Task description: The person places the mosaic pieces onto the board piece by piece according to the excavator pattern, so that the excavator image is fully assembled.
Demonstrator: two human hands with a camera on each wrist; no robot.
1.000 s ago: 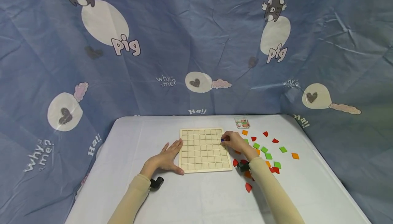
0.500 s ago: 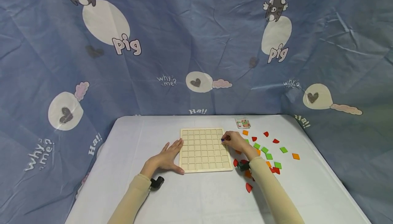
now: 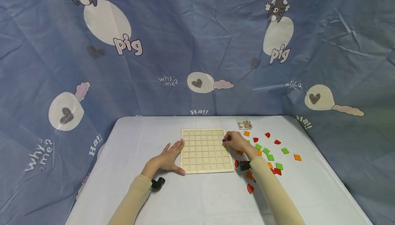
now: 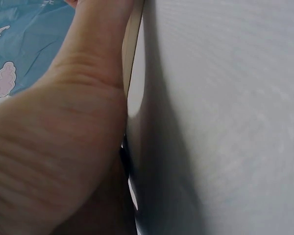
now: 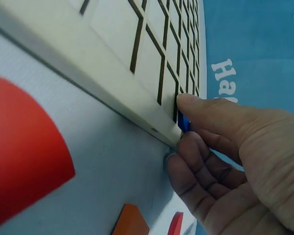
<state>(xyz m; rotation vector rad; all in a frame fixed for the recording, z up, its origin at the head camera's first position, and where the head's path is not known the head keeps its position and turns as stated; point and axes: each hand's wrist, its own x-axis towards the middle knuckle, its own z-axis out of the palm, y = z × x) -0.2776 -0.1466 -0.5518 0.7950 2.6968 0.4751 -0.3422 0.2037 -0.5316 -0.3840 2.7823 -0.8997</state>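
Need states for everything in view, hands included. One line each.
Left hand: fingers spread, against board's left edge
Right hand: pinching blue piece
Blue piece: held at board's right edge; seating unclear
Grid board: flat on table
Red pieces: loose, scattered
Green pieces: loose, scattered
Orange pieces: loose, scattered
Printed card: lying flat
Backdrop: hanging, creased

The left hand point(image 3: 167, 159) and right hand point(image 3: 238, 142) are bare. The left sleeve point(image 3: 131, 197), lower left of centre, and right sleeve point(image 3: 273, 187), lower right, are plain pale beige, wrist-length. The left camera point(image 3: 158, 184) is black and bent; the right camera point(image 3: 244, 165), black too.
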